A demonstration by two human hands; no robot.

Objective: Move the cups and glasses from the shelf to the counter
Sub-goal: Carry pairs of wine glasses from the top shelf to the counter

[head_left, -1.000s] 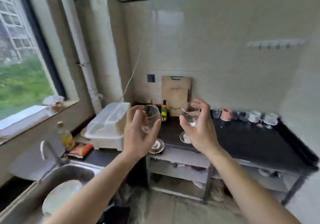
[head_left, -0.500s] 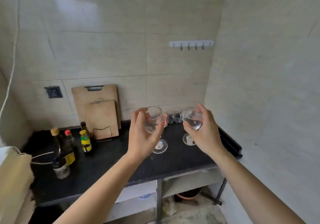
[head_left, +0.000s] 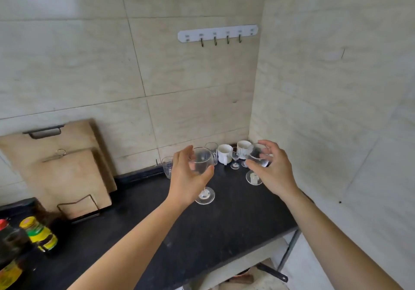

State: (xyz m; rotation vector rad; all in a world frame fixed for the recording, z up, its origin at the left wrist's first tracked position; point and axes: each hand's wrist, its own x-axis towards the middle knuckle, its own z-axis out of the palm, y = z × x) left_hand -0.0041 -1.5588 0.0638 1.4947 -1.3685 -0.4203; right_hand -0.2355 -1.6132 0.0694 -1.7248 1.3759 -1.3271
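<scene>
Just plain bare skin here, guys: my left forearm [head_left: 134, 240] and right forearm [head_left: 332, 240] are both uncovered from the wrists right down to where the bottom edge of the shot cuts them off. They're fairly slim and smooth-looking, narrowing a bit at the wrists, and my left hand [head_left: 186, 177] and right hand [head_left: 274, 173] are bare too, with longish slender fingers. The nails and any finer details on the fingers are too blurry for me to make out.
</scene>
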